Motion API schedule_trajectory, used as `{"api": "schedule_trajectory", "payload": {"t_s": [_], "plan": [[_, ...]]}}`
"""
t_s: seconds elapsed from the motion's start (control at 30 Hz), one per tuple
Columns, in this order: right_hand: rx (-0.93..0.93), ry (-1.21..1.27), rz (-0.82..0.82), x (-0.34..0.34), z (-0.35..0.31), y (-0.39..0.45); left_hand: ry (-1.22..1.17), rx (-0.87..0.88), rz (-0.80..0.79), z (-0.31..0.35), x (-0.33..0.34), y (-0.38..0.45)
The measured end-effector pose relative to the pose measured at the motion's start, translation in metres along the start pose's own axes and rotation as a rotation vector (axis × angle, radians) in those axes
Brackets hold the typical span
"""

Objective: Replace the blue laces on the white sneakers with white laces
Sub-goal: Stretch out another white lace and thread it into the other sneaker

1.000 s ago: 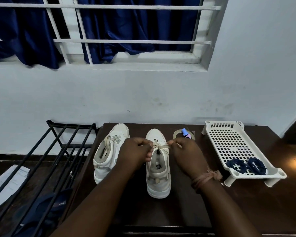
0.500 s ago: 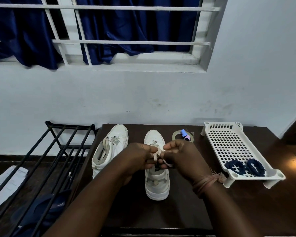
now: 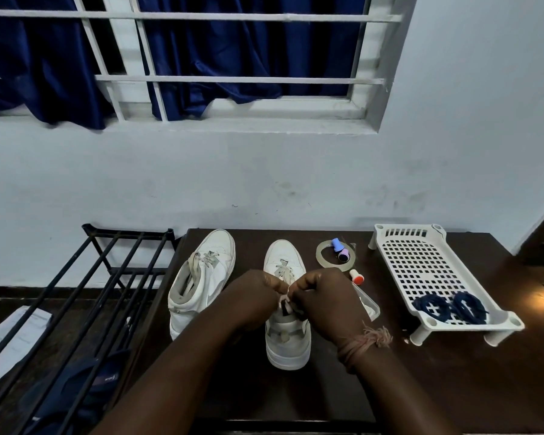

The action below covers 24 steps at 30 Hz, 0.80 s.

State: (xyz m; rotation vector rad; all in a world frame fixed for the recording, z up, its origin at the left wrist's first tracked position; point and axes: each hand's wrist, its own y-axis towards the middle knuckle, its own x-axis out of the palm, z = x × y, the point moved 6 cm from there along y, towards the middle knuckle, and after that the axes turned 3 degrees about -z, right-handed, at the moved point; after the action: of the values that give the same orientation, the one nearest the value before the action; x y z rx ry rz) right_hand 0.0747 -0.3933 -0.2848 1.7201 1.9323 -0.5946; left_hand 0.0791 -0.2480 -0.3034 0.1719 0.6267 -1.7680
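Both hands meet in the centre of the frame, over the tongue of the right-hand sneaker [image 3: 287, 337]. The left hand [image 3: 254, 299] has its fingers curled in, and the right hand [image 3: 322, 301] is curled too; between them they pinch the white lace [image 3: 284, 301] of this shoe, with the knuckles of the two hands almost touching. How exactly each fingertip sits on the lace I cannot tell, because the fingers hide it. A thread band [image 3: 363, 342] is tied around the right wrist.

This sneaker stands upright on the dark table [image 3: 453, 387], toe pointing to the wall, and a pale lace is crossed in its upper eyelets. The second sneaker [image 3: 201, 277] stands just beside it on the left, leaning a little, already with a pale lace.

At the right of the frame a white perforated tray [image 3: 421, 262] stands on the table, and two coiled blue laces [image 3: 451, 309] lie in its near end. Between the tray and the shoe are a roll of clear tape [image 3: 322, 260], a small blue and purple object [image 3: 340, 250] inside the ring of the tape, and a small white and red cap [image 3: 356, 276]. At the left stands a black metal rack [image 3: 76, 293], and dark blue curtains [image 3: 217, 51] hang behind the window bars at the top.
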Motion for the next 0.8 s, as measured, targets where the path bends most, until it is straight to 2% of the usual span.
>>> {"api": "schedule_trajectory", "payload": {"t_s": [0.07,0.17,0.23,0.3,0.5,0.63,0.73,0.8], "plan": [[0.000,-0.018,-0.078,0.001,-0.001,0.001,0.033,0.005,-0.031,0.001,0.001,-0.001],[0.019,-0.036,-0.261,0.003,-0.006,0.000,0.164,0.051,0.086,0.001,-0.009,0.001],[-0.009,-0.141,-0.292,0.002,-0.007,-0.001,0.253,0.086,0.153,0.004,-0.012,0.001],[-0.038,-0.176,-0.207,0.000,-0.008,0.000,0.317,0.111,0.197,0.006,-0.012,0.003],[-0.093,-0.056,-0.044,0.004,-0.002,0.007,0.448,0.131,0.333,0.000,-0.020,0.007],[-0.173,-0.201,0.029,0.021,-0.003,0.010,0.269,0.054,0.265,-0.005,-0.019,0.004],[-0.127,-0.420,0.130,0.026,0.001,0.014,0.129,0.009,0.203,-0.006,-0.022,0.006],[-0.103,-0.529,0.139,0.028,-0.004,0.015,0.030,-0.012,0.175,-0.008,-0.028,0.007]]}}
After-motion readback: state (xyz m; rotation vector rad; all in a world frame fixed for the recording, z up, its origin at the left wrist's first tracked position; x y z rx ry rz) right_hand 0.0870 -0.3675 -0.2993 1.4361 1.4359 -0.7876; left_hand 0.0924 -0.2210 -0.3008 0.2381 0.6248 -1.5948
